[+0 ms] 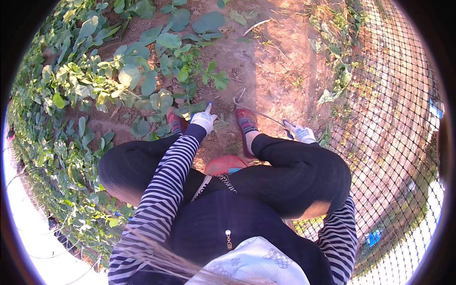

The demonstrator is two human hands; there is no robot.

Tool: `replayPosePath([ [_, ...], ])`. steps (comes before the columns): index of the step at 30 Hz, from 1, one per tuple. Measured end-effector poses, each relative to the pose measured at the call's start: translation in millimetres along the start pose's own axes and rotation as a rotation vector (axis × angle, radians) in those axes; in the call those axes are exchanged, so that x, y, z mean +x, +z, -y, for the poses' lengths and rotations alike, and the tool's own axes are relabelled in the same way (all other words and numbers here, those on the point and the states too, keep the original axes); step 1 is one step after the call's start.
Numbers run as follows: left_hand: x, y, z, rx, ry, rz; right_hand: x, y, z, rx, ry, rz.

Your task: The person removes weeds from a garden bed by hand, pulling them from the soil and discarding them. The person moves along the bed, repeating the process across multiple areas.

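My left hand (205, 117), in a white work glove with blue-coated fingers, reaches down between my feet beside leafy green plants (162, 101). Its fingers are partly hidden, so I cannot tell whether it grips a leaf. On the right, my right hand (300, 132), gloved the same way, is closed on the thin handle of a hand hoe (262, 114). The handle runs up and left to a narrow metal head (239, 95), which rests at the soil just beyond the toe of my right shoe (245, 121).
Black netting (388, 117) stands along the right side. Dense leafy plants (71, 82) fill the left. Below me, between my legs, is a red rounded object (224, 163). A pale curved stalk (255, 27) lies on the soil ahead.
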State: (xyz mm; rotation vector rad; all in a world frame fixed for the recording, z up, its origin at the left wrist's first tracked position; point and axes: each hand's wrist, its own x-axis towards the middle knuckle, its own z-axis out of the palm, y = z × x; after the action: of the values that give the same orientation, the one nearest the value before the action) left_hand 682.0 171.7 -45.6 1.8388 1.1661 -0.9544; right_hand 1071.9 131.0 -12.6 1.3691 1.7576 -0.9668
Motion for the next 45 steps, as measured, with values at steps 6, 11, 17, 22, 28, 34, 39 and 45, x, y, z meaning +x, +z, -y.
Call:
replayPosePath([
  [6, 13, -3, -18, -0.08, 0.009, -0.025, -24, 7, 3, 0.276, 0.07, -0.083],
  [11, 28, 25, -3, 0.024, 0.036, -0.124, -51, 65, 21, 0.637, 0.176, -0.387],
  [17, 37, -28, -2, -0.29, -0.187, -0.363, -37, 157, 55, 0.943, 0.334, -0.525],
  [22, -48, -159, -220, -0.636, 0.973, -0.101, -30, 198, 67, 1.219, 0.429, -0.632],
  [28, -78, -207, -221, -0.198, 0.826, -0.352, -49, 148, 72, 1.233, 0.413, -0.795],
  [34, -120, -181, -50, -0.255, 0.407, -0.289, -9, 158, 16, 1.662, 0.554, -0.818],
  [39, -157, -170, 76, -0.535, 0.14, -0.383, 1, 218, -7, 1.469, 0.587, -0.93],
  [45, -177, -175, 174, -0.772, 0.002, -0.532, -73, 332, 44, 1.544, 0.727, -0.861],
])
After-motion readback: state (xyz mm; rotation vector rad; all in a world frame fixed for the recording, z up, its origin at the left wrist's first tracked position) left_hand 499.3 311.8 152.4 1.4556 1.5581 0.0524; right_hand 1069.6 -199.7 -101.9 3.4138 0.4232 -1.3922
